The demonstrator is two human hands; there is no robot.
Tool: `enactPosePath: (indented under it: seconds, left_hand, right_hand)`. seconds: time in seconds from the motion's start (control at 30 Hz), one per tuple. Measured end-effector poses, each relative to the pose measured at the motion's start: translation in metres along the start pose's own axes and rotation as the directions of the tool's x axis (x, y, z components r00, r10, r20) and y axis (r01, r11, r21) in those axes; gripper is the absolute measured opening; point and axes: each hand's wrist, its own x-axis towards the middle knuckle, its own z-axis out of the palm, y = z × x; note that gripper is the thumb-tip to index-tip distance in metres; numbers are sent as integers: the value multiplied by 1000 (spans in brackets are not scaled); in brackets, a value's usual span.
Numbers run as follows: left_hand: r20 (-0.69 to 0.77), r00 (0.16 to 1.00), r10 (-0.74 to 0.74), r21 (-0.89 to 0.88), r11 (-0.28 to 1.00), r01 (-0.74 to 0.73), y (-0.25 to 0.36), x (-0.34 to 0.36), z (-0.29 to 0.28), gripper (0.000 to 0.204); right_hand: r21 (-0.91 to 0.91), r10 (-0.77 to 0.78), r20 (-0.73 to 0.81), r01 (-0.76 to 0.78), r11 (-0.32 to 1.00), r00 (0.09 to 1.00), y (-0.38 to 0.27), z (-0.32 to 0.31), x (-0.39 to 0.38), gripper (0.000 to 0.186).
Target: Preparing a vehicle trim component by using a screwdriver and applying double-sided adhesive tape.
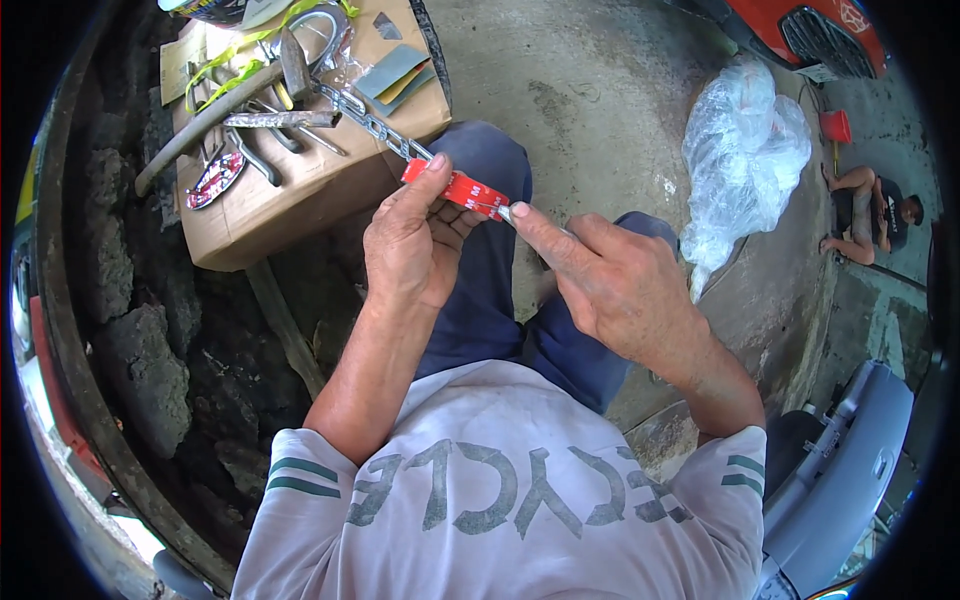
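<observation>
My left hand [408, 245] pinches a narrow piece covered with red-backed adhesive tape [468, 193] between thumb and fingers, above my knees. A silvery, slotted trim strip [365, 118] extends from behind my left thumb up over the cardboard box [235, 235]. My right hand [635, 290] is closed round a small tool, mostly hidden in the fist. Its short metal tip [506, 213] touches the right end of the red tape, and my right index finger lies stretched along it. Whether the tip is a blade is too small to tell.
On the box lie a hammer [295, 68], several hand tools, a red-and-silver piece [216, 180] and sandpaper sheets [396, 78]. A clear plastic bag [745, 150] rests on the concrete at right. Farther off are a seated person [870, 212], a red vehicle [770, 25] and a grey-blue panel [840, 470].
</observation>
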Motion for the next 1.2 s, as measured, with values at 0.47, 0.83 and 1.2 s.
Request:
enactPosePath:
  seconds: [0.47,0.83,1.2]
  left_hand:
    - [2,1000,-4,-12,1000,4,0,4,-4,16]
    - [13,1000,12,-54,998,-11,2,4,-3,13]
    - [163,987,-9,119,993,-10,-6,-9,-6,16]
  right_hand:
    - [10,-7,0,7,1000,1000,7,6,-7,68]
    - [54,-6,-69,10,999,998,10,11,-14,60]
    - [776,543,-101,-276,567,834,11,50,-11,25]
